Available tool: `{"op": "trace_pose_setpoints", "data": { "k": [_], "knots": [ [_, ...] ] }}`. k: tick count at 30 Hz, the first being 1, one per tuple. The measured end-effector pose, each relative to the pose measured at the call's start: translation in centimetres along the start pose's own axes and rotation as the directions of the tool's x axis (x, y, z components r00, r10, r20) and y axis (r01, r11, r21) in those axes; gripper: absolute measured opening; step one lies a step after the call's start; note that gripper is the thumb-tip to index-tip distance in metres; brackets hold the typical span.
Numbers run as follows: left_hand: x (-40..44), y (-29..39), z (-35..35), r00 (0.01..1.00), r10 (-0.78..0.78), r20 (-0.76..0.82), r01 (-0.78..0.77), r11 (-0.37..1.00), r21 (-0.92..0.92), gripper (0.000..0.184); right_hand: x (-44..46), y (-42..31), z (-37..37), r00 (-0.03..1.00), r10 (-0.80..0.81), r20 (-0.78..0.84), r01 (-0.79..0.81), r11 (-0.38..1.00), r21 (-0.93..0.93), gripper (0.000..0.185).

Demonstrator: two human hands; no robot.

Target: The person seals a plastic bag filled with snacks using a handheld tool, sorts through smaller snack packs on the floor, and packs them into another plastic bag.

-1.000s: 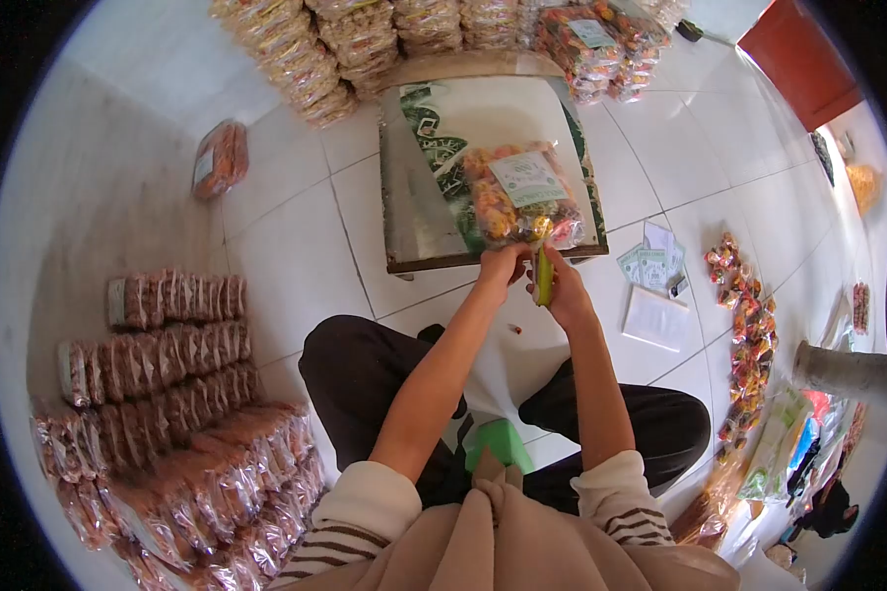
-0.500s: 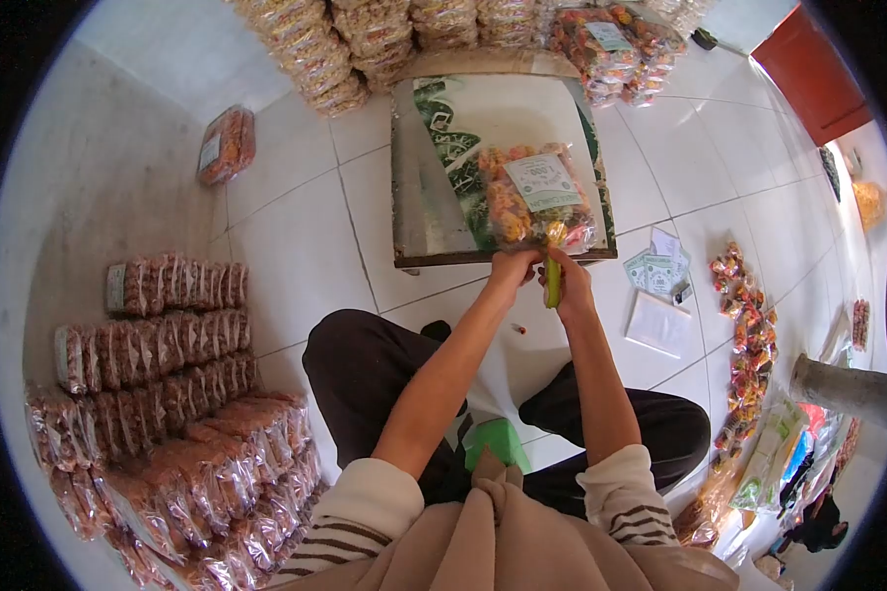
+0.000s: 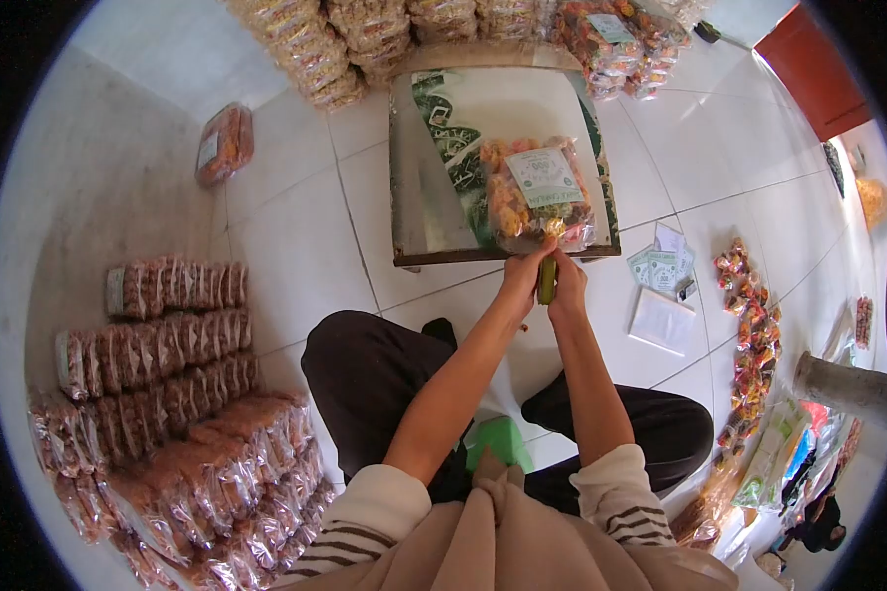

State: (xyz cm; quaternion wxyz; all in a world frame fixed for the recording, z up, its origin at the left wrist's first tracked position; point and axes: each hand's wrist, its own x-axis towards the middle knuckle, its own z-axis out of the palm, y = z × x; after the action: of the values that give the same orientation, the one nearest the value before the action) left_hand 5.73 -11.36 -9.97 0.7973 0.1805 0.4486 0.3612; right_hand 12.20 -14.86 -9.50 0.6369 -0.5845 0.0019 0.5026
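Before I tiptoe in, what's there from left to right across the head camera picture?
Rows of brown packets, a labelled snack bag on a low table, printed papers, a trail of colourful packets, a grey cylinder.

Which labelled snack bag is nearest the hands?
The multicoloured bag on the low table, its near edge at the left hand and right hand. The lone reddish bag and multicoloured stack sit farther off.

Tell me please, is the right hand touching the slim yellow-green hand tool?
Touching. The head view shows it: the fingers of the right hand close against the side of the yellow-green hand tool, without a gap.
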Motion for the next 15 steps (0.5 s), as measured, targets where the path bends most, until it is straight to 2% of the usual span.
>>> {"op": "trace_pose_setpoints", "data": {
  "k": [4, 7, 9, 10, 15],
  "knots": [
    [0.5, 0.0, -0.5, 0.997, -0.062, -0.052, 0.063, 0.998, 0.008, 0.043, -0.2, 0.2, 1.0, 0.997, 0.006, -0.078, -0.006, 1.0, 0.002, 0.021],
    [0.6, 0.6, -0.7, 0.997, -0.071, 0.008, 0.07, 0.994, 0.082, 0.041, 0.2, 0.1, 1.0, 0.998, -0.014, -0.06, 0.015, 1.0, 0.016, 0.022],
    [0.4, 0.5, -0.8, 0.999, -0.048, 0.007, 0.049, 0.994, -0.1, 0.036, 0.2, 0.1, 1.1, 0.999, -0.018, -0.029, 0.019, 0.999, 0.047, 0.023],
    [0.7, 0.1, -1.0, 0.999, -0.047, 0.01, 0.048, 0.994, -0.1, 0.036, 0.3, 0.0, 1.1, 0.999, -0.021, -0.028, 0.022, 0.999, 0.048, 0.023],
    [1.7, -1.2, -2.5, 0.992, 0.124, -0.021, -0.117, 0.972, 0.206, 0.028, 0.3, 0.2, 1.1, 1.0, 0.012, -0.009, -0.011, 0.998, 0.069, 0.022]
  ]
}}
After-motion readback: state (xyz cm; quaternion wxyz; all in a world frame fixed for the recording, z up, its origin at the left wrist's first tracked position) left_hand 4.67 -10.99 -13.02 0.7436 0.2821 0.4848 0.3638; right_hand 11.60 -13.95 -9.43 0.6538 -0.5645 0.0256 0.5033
